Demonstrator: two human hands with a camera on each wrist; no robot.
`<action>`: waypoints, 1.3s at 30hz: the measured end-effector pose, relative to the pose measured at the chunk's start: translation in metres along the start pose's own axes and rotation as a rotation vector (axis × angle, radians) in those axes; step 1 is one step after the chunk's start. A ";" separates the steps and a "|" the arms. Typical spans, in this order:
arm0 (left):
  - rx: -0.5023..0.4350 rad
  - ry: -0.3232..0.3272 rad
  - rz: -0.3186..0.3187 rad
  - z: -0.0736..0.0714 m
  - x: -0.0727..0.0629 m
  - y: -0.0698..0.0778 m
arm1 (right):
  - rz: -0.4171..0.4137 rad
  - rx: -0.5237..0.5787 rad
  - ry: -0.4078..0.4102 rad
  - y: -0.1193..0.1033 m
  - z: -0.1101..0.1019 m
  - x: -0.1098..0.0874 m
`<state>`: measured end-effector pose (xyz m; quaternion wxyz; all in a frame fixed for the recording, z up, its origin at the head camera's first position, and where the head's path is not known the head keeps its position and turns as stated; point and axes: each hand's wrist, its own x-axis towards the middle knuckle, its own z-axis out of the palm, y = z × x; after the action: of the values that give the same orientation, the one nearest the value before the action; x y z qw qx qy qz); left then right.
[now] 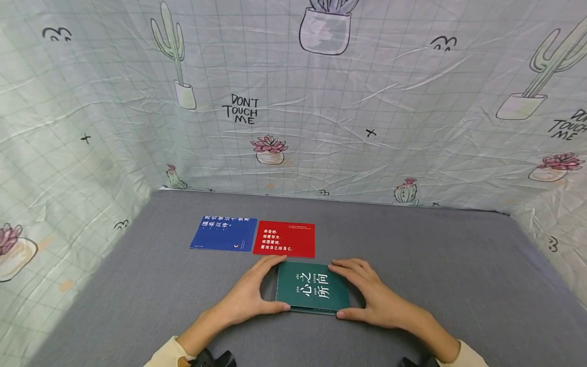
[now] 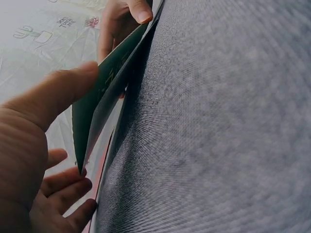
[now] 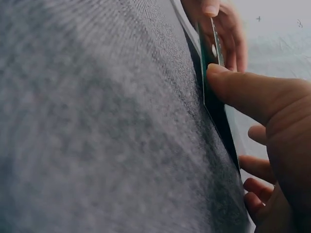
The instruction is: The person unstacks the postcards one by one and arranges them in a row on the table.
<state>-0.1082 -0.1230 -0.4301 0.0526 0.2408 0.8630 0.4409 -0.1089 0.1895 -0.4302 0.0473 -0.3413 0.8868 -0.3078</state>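
Note:
A green card (image 1: 313, 286) with white Chinese characters lies between both hands, its print turned sideways. Beneath it shows a second layer, and a gap opens between the two layers in the left wrist view. My left hand (image 1: 249, 295) grips the card's left side, thumb at the near corner and fingers at the far one. On the right side my right hand (image 1: 378, 295) holds it the same way, thumb (image 3: 221, 80) on the near edge. A red card (image 1: 284, 239) with white writing lies just beyond the left fingertips. Left of that is a blue card (image 1: 223, 234) with white writing.
The grey cloth-covered table (image 1: 412, 244) extends around the cards. A pale curtain (image 1: 321, 102) printed with cacti and lettering closes off the back and both sides. Black wrist mounts (image 1: 213, 358) sit below the hands, near the cream sleeves.

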 end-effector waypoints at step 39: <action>0.213 -0.007 0.102 0.003 0.057 0.029 | -0.024 -0.034 0.119 0.024 -0.054 0.000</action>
<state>-0.1463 -0.0801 -0.4018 0.0072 0.2904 0.8915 0.3477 -0.1385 0.2311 -0.4007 -0.0154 -0.3339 0.8890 -0.3130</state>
